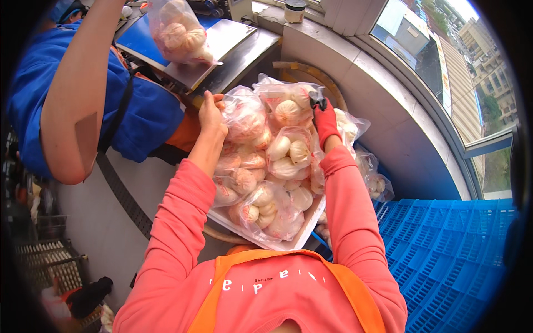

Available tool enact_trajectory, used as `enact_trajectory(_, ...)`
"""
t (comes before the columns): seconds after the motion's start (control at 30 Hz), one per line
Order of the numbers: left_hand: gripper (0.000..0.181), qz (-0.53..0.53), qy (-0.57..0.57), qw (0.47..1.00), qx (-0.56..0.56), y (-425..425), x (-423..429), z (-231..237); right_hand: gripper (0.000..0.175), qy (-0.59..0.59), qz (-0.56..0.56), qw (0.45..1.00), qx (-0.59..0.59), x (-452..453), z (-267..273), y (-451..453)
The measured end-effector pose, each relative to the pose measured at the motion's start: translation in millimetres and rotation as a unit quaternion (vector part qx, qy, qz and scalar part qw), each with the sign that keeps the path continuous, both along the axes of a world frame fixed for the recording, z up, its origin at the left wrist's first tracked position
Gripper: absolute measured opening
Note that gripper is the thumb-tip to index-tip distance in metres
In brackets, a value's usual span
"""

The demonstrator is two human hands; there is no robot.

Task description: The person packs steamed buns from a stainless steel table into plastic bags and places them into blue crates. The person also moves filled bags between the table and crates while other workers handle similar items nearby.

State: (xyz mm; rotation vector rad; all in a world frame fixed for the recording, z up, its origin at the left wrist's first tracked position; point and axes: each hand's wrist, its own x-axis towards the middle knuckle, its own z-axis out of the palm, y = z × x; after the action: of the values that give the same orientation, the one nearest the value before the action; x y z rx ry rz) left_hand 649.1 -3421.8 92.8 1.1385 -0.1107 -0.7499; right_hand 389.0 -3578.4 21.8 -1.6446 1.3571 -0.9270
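Note:
My left hand (212,114) is bare and grips the edge of a clear plastic bag of garlic bulbs (245,116), at the far left of the pile. On my right hand (324,120) is a red glove with dark fingertips. It pinches the gathered corner of another bag of garlic bulbs (288,110) at the back right. Between and below my hands, several more filled bags (289,152) lie heaped in a white foam box (306,239). The bags hide most of the box, and red print shows on some of them.
To the left, a co-worker's bent arm (68,125) and blue clothing reach past a table with a blue-and-white top (225,39). A bag of bulbs (183,35) is above that table. Blue plastic crates (441,258) stand at right, beside a tiled window ledge (374,79) bearing a jar (295,11).

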Motion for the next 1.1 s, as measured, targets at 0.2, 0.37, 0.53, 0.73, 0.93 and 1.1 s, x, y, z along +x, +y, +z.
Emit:
enact_trajectory(0.2, 0.041, -0.084, 0.035, 0.995, 0.030, 12, -12, 30, 0.056, 0.014, 0.032, 0.999, 0.013, 5, 3, -17)
enact_trajectory(0.37, 0.040, -0.144, 0.063, 0.988, 0.009, 37, -15, 30, 0.077, 0.110, 0.047, 0.993, 0.000, 4, -13, -33)
enact_trajectory(0.53, 0.038, -0.167, 0.032, 0.985, 0.002, 38, -12, 27, 0.047, -0.037, 0.055, 0.996, 0.058, 6, 3, -50)
enact_trajectory(0.73, 0.036, -0.144, 0.032, 0.989, 0.001, 41, -13, 24, 0.016, -0.357, 0.091, 0.914, 0.173, 31, 3, -35)
enact_trajectory(0.93, 0.035, -0.126, 0.031, 0.991, 0.016, 46, -15, 22, 0.024, -0.007, -0.081, 0.997, 0.003, 5, -36, -60)
enact_trajectory(1.1, 0.037, -0.142, -0.010, 0.990, -0.004, 42, -19, 20, 0.020, -0.272, -0.068, 0.914, 0.292, -21, -30, -76)
